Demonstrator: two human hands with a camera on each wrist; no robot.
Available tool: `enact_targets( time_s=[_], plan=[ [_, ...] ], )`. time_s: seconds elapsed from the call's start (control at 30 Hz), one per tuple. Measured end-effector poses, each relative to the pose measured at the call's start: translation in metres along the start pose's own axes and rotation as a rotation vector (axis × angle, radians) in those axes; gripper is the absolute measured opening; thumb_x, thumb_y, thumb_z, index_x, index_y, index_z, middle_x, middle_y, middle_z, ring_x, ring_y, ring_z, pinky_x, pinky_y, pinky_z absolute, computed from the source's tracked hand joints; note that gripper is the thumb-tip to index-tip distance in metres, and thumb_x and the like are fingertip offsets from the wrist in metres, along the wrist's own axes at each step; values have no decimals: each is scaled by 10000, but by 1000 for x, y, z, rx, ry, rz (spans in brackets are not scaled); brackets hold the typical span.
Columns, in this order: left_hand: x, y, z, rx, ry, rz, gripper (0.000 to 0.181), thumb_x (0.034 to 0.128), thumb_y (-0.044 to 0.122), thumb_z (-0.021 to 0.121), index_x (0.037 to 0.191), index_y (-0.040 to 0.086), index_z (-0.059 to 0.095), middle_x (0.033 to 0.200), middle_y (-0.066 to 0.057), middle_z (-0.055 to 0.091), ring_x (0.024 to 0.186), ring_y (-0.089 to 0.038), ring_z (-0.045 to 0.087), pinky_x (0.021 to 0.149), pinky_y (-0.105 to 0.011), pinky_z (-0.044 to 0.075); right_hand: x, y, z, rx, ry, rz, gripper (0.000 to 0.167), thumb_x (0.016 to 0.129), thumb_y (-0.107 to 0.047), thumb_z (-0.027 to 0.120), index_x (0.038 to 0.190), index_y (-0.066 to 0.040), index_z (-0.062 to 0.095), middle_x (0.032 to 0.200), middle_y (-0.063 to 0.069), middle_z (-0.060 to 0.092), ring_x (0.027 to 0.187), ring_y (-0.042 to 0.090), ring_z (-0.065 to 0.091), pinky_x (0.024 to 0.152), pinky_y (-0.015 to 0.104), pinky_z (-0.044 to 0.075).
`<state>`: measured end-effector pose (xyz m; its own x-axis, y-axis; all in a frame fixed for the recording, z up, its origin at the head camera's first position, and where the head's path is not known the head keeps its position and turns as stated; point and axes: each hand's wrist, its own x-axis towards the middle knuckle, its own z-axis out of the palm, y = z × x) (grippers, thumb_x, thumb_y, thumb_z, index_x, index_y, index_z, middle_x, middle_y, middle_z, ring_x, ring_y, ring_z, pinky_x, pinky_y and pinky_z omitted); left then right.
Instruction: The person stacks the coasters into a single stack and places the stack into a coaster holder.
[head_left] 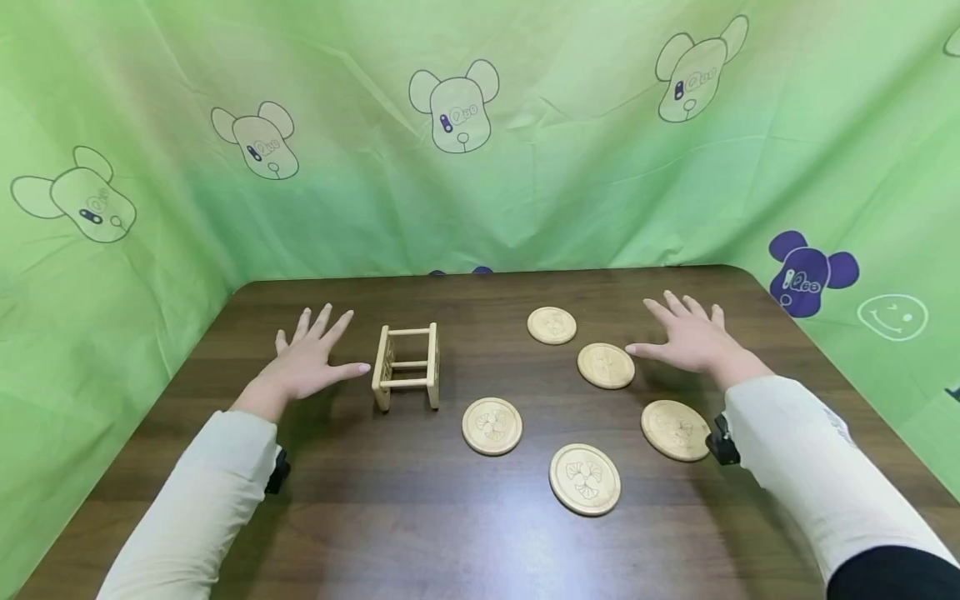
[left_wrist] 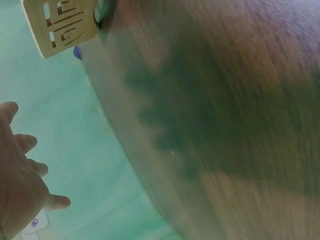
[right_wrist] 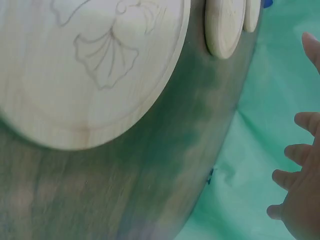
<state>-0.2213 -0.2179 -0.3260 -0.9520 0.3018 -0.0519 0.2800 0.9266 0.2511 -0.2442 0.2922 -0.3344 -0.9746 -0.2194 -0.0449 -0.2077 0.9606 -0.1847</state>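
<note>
My left hand (head_left: 303, 364), fingers spread, hovers over the table left of a small wooden rack (head_left: 406, 384) with two side panels joined by rods. Its thumb points at the rack; whether it touches cannot be told. In the left wrist view a cut-out side panel of the rack (left_wrist: 62, 25) shows. Spread as well, my right hand (head_left: 690, 337) is above the right side, nearest a round wooden coaster (head_left: 606, 366). Another coaster (head_left: 676, 430) lies below the right wrist, its carved leaf pattern large in the right wrist view. Both hands hold nothing.
More flat wooden coasters lie apart on the brown table (head_left: 360, 533): one at the back (head_left: 552, 326), one in the middle (head_left: 492, 426) and one nearer the front (head_left: 585, 479). A green curtain (head_left: 540, 200) with bear drawings hangs behind and beside the table.
</note>
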Motion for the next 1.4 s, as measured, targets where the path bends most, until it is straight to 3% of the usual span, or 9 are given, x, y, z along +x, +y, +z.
enact_targets(
  time_s=[0.63, 0.93, 1.4],
  plan=[
    [14, 15, 10, -18, -30, 91, 907, 718, 681, 439, 1402, 236, 41, 1429, -96, -80, 1263, -329, -107, 878, -645, -3, 36, -35, 10, -3, -18, -85, 944, 714, -653, 482, 1362, -24, 208, 1367, 288, 93, 1213, 474, 34, 866, 635, -82],
    [18, 19, 15, -36, -45, 129, 909, 718, 672, 451, 1402, 236, 41, 1432, -92, -72, 1266, -342, -76, 886, -638, 9, 49, -52, 16, 7, -13, -142, 944, 704, -655, 493, 1357, -26, 231, 1368, 277, 125, 1220, 455, 68, 892, 625, -17],
    [24, 23, 22, -33, -84, 147, 899, 729, 631, 488, 1402, 228, 49, 1435, -78, -51, 1274, -313, -66, 905, -611, 33, 67, -68, 30, 19, -63, -184, 902, 733, -597, 515, 1350, -3, 233, 1363, 281, 144, 1215, 451, 115, 924, 591, 53]
  ],
)
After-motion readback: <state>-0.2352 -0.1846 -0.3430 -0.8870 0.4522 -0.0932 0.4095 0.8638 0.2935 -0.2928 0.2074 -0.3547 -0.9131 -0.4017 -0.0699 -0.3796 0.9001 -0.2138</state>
